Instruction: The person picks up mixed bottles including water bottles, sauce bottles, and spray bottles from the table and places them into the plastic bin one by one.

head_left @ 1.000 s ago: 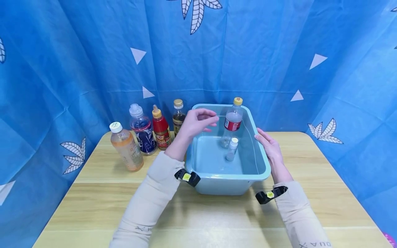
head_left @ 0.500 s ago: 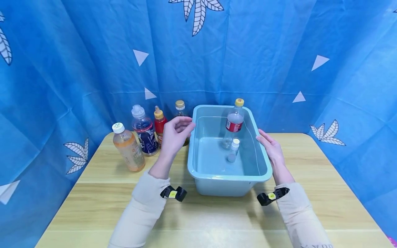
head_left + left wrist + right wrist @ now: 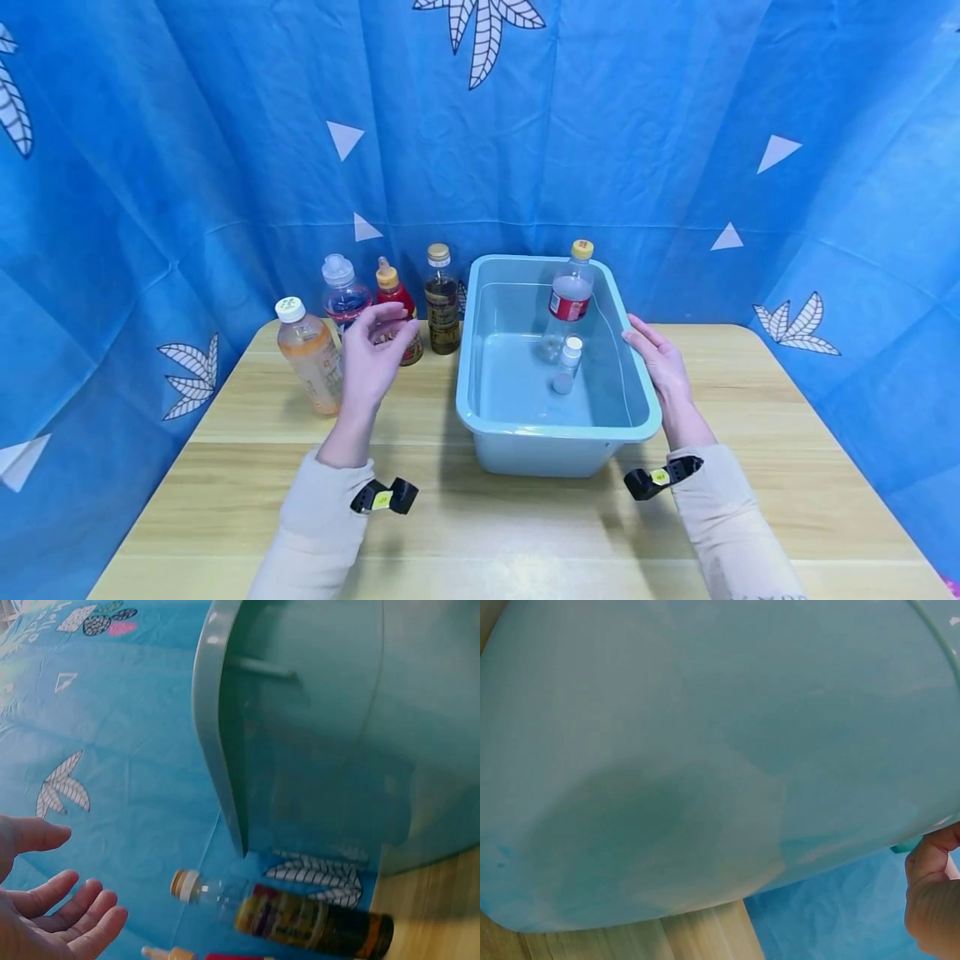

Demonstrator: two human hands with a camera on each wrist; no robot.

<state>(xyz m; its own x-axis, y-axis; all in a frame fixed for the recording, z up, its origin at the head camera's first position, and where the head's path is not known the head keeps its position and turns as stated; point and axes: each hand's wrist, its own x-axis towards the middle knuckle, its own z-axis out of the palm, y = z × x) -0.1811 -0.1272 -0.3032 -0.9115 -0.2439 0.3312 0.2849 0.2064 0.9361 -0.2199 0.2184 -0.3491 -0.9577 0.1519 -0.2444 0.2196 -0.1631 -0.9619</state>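
Note:
My left hand (image 3: 369, 354) holds nothing, its fingers and thumb spread apart. In the head view it overlaps a red sauce squeeze bottle (image 3: 396, 292) and a drink bottle with dark blue label (image 3: 345, 298). The left wrist view has the same hand (image 3: 56, 915) beside a dark soy-sauce-like bottle (image 3: 289, 919). My right hand (image 3: 663, 371) grips the right rim of a light blue plastic basin (image 3: 543, 432); its fingers (image 3: 930, 870) curl at the rim in the right wrist view. Inside the basin stand a red-labelled bottle (image 3: 570, 307) and a small white-capped bottle (image 3: 567, 367).
An orange drink bottle with a white cap (image 3: 311, 358) stands at the far left of the row. The dark bottle (image 3: 442, 304) is between the row and the basin. A blue curtain (image 3: 630, 117) hangs behind the wooden table (image 3: 525, 542).
My left hand has moved left, from over the basin, past its left rim, to the front of the bottle row. The right hand keeps its grip on the rim.

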